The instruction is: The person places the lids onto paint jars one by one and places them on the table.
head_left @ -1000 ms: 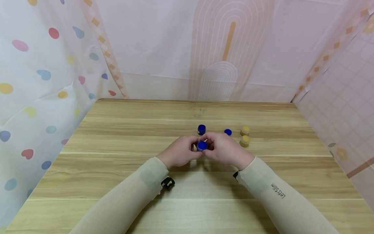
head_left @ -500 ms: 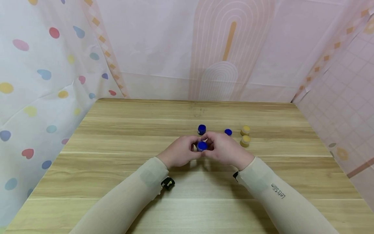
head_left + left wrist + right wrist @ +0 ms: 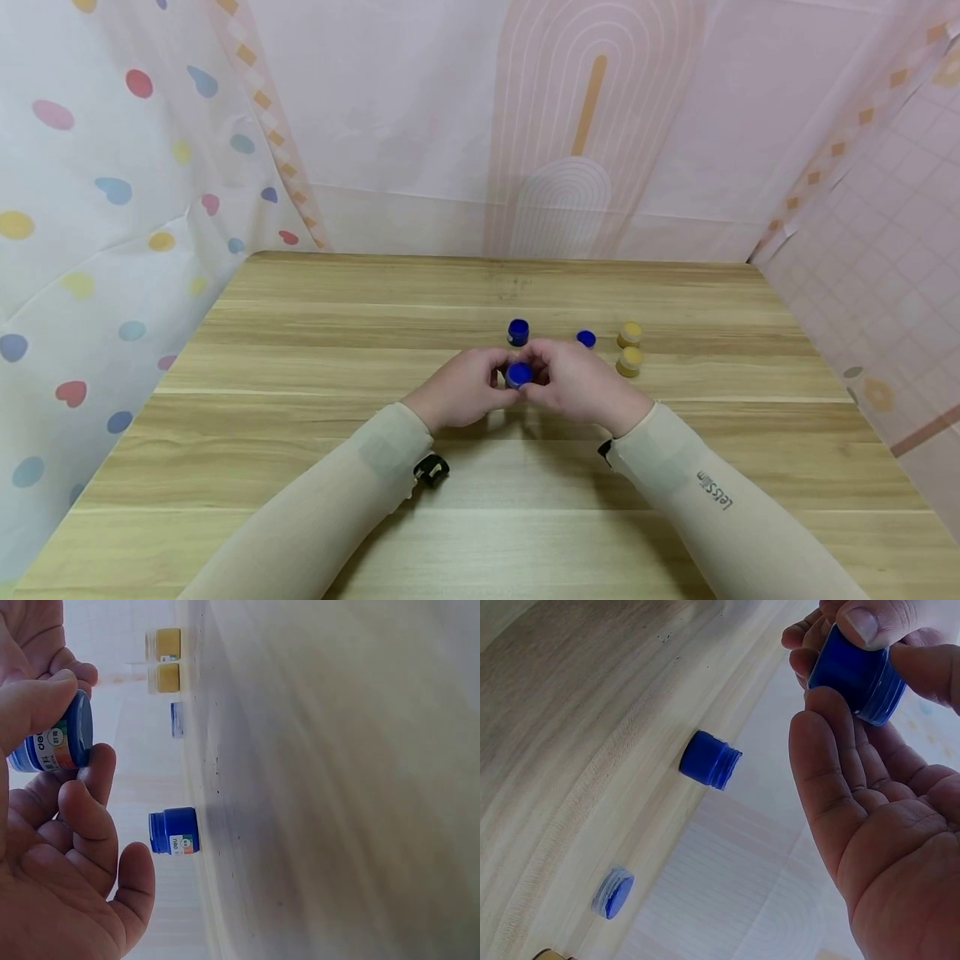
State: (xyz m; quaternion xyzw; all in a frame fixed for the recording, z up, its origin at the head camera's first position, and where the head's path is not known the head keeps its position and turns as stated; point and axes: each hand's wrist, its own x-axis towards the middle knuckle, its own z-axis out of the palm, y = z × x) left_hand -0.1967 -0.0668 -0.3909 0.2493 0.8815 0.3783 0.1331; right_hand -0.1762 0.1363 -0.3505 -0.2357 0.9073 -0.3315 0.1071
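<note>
Between both hands is a small blue paint jar [image 3: 519, 375], held upright above the table. My left hand [image 3: 465, 387] grips its body, thumb over the label in the left wrist view. My right hand [image 3: 573, 383] pinches around the jar's lid [image 3: 885, 696] with thumb and fingers. Beyond the hands stands a second blue paint jar [image 3: 518, 332], uncapped, its threaded neck showing in the right wrist view. To the right of that jar lies a loose lid [image 3: 586, 339] with blue on its top.
Two yellow paint jars [image 3: 630, 362] with clear lids stand right of the loose lid, one behind the other. The wooden table [image 3: 337, 333] ends at a patterned cloth backdrop [image 3: 420, 150] at the back and sides.
My right hand's fingers have shifted slightly at the lid of the held jar. The left hand and the things on the table have stayed in place.
</note>
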